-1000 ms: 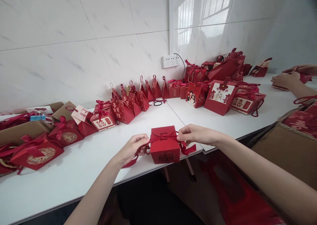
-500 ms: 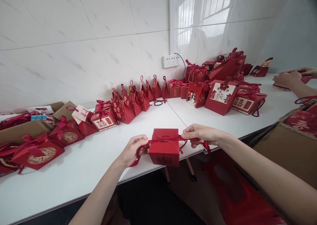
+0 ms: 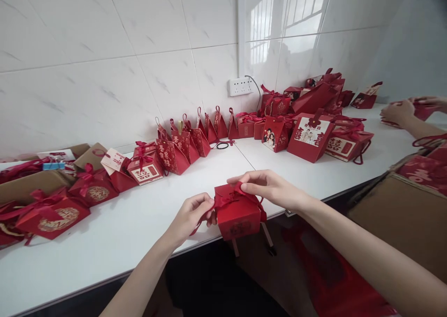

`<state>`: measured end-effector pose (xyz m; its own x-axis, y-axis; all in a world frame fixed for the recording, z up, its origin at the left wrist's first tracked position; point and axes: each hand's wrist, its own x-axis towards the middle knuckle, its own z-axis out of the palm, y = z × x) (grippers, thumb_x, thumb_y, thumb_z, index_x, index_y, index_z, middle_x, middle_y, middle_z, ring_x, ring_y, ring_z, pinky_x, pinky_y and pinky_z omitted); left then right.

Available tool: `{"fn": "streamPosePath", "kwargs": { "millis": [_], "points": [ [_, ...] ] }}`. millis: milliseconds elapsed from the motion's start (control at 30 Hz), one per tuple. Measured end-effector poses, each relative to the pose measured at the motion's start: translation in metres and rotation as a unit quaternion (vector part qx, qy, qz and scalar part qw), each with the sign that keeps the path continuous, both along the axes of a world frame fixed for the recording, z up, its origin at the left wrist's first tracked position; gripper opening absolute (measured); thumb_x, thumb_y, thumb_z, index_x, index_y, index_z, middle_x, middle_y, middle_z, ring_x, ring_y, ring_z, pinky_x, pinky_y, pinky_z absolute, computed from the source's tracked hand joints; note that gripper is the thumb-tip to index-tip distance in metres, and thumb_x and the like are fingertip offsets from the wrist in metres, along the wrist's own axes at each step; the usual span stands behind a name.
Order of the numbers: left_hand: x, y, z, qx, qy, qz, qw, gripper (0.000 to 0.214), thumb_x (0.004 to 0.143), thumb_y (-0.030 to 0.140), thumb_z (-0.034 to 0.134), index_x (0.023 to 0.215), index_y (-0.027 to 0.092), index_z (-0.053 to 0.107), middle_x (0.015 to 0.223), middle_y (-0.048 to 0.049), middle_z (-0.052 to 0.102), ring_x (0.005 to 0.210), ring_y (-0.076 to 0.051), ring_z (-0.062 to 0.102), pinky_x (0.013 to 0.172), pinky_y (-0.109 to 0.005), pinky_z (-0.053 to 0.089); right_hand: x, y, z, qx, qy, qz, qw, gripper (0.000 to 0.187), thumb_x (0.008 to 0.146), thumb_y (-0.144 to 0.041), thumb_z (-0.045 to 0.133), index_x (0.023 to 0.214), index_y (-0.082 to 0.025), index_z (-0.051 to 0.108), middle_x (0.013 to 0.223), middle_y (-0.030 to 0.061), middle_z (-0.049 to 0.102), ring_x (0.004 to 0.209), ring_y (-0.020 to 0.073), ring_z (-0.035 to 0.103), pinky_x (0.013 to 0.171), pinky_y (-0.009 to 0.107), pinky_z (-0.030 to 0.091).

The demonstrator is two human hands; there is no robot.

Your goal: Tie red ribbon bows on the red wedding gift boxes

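A red gift box [image 3: 239,219] sits at the table's front edge, slightly turned. Across its top runs a red ribbon [image 3: 228,197], crossed near the middle. At the box's left side, my left hand [image 3: 195,214] pinches the ribbon's left part, close against the box. My right hand [image 3: 267,186] is over the top right of the box, thumb and fingers closed on the ribbon there. Its fingertips partly hide the ribbon's crossing, so I cannot tell whether a knot is there.
Finished-looking red boxes [image 3: 176,151] line the wall behind, with more boxes [image 3: 310,135] at the right. An open carton [image 3: 42,182] stands at the left, another carton [image 3: 401,214] at the right. Another person's hands [image 3: 405,112] hold a red box at far right.
My right hand has moved left from the ribbon's outstretched right end to the box top. The box has turned and shifted slightly right. My left hand has moved slightly right.
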<state>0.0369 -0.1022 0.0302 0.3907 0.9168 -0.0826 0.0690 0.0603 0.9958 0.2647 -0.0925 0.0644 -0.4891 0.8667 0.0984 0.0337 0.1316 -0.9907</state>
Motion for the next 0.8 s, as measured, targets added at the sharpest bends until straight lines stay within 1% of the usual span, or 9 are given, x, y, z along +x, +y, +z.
{"fn": "streamPosePath", "kwargs": {
  "millis": [67, 133, 267, 367, 467, 567, 633, 700, 800],
  "points": [
    [0.0, -0.002, 0.005, 0.009, 0.038, -0.017, 0.999, 0.034, 0.081, 0.041, 0.055, 0.06, 0.016, 0.045, 0.053, 0.0035, 0.047, 0.05, -0.009, 0.049, 0.051, -0.021, 0.035, -0.01, 0.0, -0.004, 0.029, -0.011, -0.033, 0.999, 0.023, 0.08, -0.039, 0.06, 0.077, -0.016, 0.062, 0.081, 0.004, 0.067, 0.075, 0.0161, 0.06, 0.07, 0.029, 0.045],
    [-0.002, -0.002, 0.012, 0.013, 0.078, -0.031, 0.996, 0.034, 0.081, 0.041, 0.055, 0.06, 0.016, 0.045, 0.053, 0.0029, 0.049, 0.049, -0.008, 0.045, 0.051, -0.021, 0.034, -0.017, 0.0, -0.01, 0.072, -0.026, -0.069, 0.995, 0.021, 0.082, -0.036, 0.056, 0.078, -0.017, 0.063, 0.075, 0.0025, 0.067, 0.071, 0.0156, 0.061, 0.068, 0.029, 0.046],
    [-0.004, -0.004, 0.029, 0.019, 0.157, -0.033, 0.987, 0.029, 0.08, 0.042, 0.052, 0.067, 0.017, 0.047, 0.048, 0.0057, 0.044, 0.044, -0.007, 0.035, 0.046, -0.02, 0.028, -0.025, 0.0, -0.018, 0.142, -0.075, -0.115, 0.98, 0.018, 0.082, -0.025, 0.052, 0.086, -0.018, 0.068, 0.089, 0.0039, 0.071, 0.082, 0.0177, 0.064, 0.076, 0.03, 0.048],
    [-0.005, -0.006, 0.041, 0.057, 0.231, -0.02, 0.971, 0.023, 0.08, 0.041, 0.052, 0.078, 0.018, 0.052, 0.049, 0.007, 0.043, 0.043, -0.008, 0.034, 0.045, -0.02, 0.027, -0.028, -0.001, -0.021, 0.174, -0.1, -0.129, 0.971, 0.022, 0.082, -0.019, 0.049, 0.09, -0.02, 0.069, 0.097, 0.0043, 0.07, 0.089, 0.0183, 0.064, 0.081, 0.031, 0.047],
    [-0.006, -0.009, 0.05, 0.117, 0.297, -0.007, 0.948, 0.021, 0.079, 0.04, 0.054, 0.082, 0.019, 0.057, 0.053, 0.0057, 0.048, 0.043, -0.008, 0.035, 0.044, -0.02, 0.025, -0.03, -0.003, -0.024, 0.167, -0.1, -0.142, 0.971, 0.016, 0.082, -0.018, 0.05, 0.089, -0.02, 0.064, 0.092, 0.0033, 0.071, 0.085, 0.0171, 0.064, 0.078, 0.031, 0.047],
    [-0.006, -0.012, 0.056, 0.174, 0.326, 0.002, 0.929, 0.02, 0.073, 0.032, 0.06, 0.092, 0.023, 0.06, 0.052, 0.007, 0.05, 0.039, -0.009, 0.033, 0.042, -0.021, 0.022, -0.031, -0.004, -0.026, 0.13, -0.084, -0.168, 0.974, 0.013, 0.081, -0.019, 0.053, 0.093, -0.022, 0.053, 0.083, 0.0003, 0.071, 0.074, 0.0156, 0.064, 0.071, 0.03, 0.046],
    [-0.005, -0.014, 0.06, 0.215, 0.336, -0.011, 0.917, 0.012, 0.071, 0.024, 0.061, 0.083, 0.024, 0.063, 0.049, 0.0066, 0.049, 0.039, -0.01, 0.033, 0.042, -0.022, 0.021, -0.031, -0.004, -0.027, 0.115, -0.081, -0.177, 0.974, 0.014, 0.08, -0.021, 0.055, 0.093, -0.023, 0.049, 0.08, -0.0006, 0.071, 0.071, 0.0155, 0.063, 0.068, 0.029, 0.046],
    [-0.002, -0.015, 0.062, 0.27, 0.353, -0.01, 0.896, 0.006, 0.07, 0.018, 0.06, 0.072, 0.024, 0.063, 0.047, 0.0053, 0.046, 0.039, -0.011, 0.031, 0.043, -0.023, 0.018, -0.032, -0.004, -0.028, 0.112, -0.079, -0.18, 0.974, 0.012, 0.08, -0.022, 0.055, 0.09, -0.023, 0.049, 0.081, 0.0, 0.071, 0.072, 0.0159, 0.063, 0.068, 0.03, 0.045],
    [0.004, -0.016, 0.065, 0.346, 0.383, 0.007, 0.857, 0.008, 0.072, 0.015, 0.057, 0.07, 0.022, 0.061, 0.051, 0.0035, 0.046, 0.039, -0.011, 0.029, 0.044, -0.025, 0.016, -0.033, -0.004, -0.028, 0.117, -0.065, -0.177, 0.975, 0.008, 0.08, -0.021, 0.056, 0.086, -0.022, 0.053, 0.082, 0.0011, 0.07, 0.075, 0.0159, 0.064, 0.072, 0.03, 0.047]
  ]
}}
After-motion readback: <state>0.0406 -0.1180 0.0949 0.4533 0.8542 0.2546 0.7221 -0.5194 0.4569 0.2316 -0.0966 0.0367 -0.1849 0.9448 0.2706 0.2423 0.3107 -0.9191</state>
